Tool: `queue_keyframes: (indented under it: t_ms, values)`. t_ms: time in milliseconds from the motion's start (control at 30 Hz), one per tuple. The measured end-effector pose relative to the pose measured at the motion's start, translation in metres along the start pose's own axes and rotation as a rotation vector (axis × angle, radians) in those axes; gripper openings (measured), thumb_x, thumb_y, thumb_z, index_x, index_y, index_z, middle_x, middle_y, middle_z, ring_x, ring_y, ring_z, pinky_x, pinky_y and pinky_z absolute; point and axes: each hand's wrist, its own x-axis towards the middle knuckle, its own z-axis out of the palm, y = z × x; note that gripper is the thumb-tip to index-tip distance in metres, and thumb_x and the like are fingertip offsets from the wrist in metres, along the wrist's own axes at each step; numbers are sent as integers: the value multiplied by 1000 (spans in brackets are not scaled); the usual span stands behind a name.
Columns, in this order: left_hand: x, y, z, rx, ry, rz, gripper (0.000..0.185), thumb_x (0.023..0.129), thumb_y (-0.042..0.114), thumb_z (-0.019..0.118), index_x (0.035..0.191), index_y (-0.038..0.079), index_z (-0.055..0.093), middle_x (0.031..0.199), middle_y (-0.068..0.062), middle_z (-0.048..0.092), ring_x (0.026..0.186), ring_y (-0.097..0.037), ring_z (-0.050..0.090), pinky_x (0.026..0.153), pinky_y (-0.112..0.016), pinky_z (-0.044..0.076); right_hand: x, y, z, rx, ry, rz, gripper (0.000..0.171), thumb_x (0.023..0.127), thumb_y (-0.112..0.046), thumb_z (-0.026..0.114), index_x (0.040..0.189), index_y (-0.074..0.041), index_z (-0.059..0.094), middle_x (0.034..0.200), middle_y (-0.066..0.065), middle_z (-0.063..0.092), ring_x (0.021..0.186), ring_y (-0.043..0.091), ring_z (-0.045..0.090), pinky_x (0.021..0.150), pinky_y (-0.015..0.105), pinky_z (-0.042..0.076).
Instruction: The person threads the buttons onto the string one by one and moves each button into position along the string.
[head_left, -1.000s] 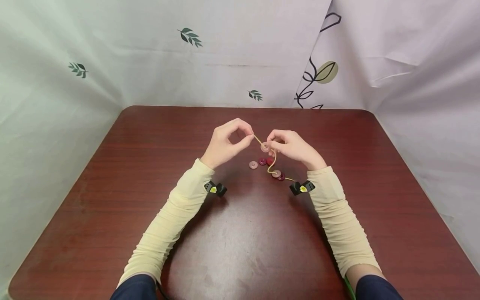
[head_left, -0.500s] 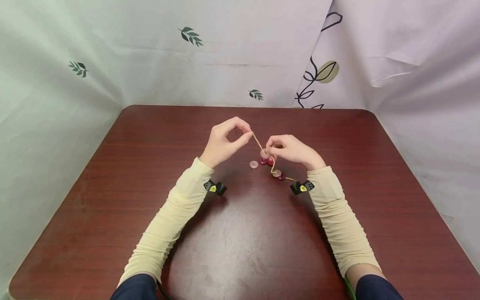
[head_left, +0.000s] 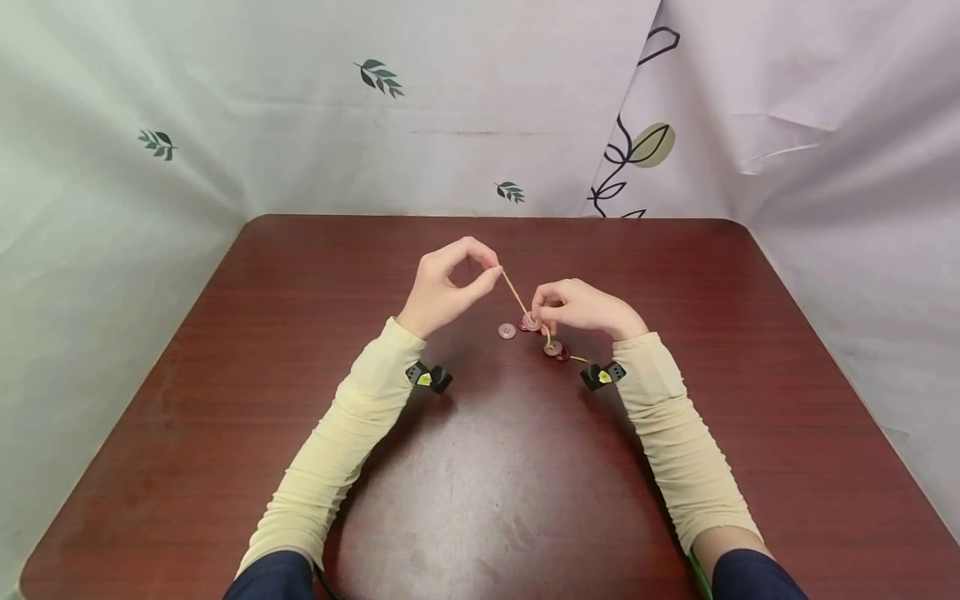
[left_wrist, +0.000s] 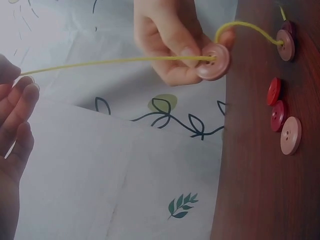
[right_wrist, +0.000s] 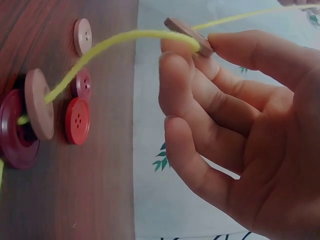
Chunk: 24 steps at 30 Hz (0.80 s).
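Between its thumb and fingers, my left hand [head_left: 448,287] pinches the end of a yellow cord [left_wrist: 110,62]. The cord runs taut from there through a hole of a pink button [left_wrist: 220,68]. My right hand [head_left: 588,308] pinches this button by its edge, above the table. Beyond it the cord curves down to a second pink button [right_wrist: 37,107] and a dark red button [right_wrist: 14,150], both strung on it and resting close together on the table. Beside them lie three loose buttons: a red one [right_wrist: 77,122], a crimson one [left_wrist: 278,116] and a pink one [head_left: 507,331].
The brown wooden table [head_left: 480,467] reaches back to a pale curtain [head_left: 450,108] with leaf prints. Small black cameras sit on both sleeves, the right sleeve's camera [head_left: 602,375] close to the cord's tail.
My right hand has come down toward the table with the pink button. The cord between that button and my left hand has lengthened, while the slack on the other side has shortened.
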Motion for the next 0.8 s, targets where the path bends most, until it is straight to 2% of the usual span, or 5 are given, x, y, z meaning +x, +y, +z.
queue_keyframes:
  t_ms: [333,533,667,800]
  values:
    - [0,0,0,8,8,25,9,79,-4,71,83,2,65,77,-9,66,73,-7,58,65,-26,48,1,2,1,-19,-93,17,12,89,-5,51,85,-4,62,72,6,66,66,25,67,74,41,55]
    - [1,0,-1,16,17,40,10,79,-4,71,83,2,65,76,-9,66,73,-6,58,65,-24,47,1,4,2,0,-129,29,11,90,-5,52,85,-2,61,68,10,66,65,28,66,71,43,55]
    - [1,1,-2,12,22,40,9,79,-4,70,84,2,65,77,-11,66,74,-6,59,66,-23,48,2,8,3,-2,-160,20,12,89,-4,51,84,-2,61,67,10,67,61,21,64,68,40,55]
    - [1,0,-3,12,23,42,5,82,1,70,85,1,66,78,-12,67,75,-6,59,66,-29,49,3,11,4,-26,-179,24,12,88,-3,51,83,-2,61,65,8,67,58,14,60,64,35,53]
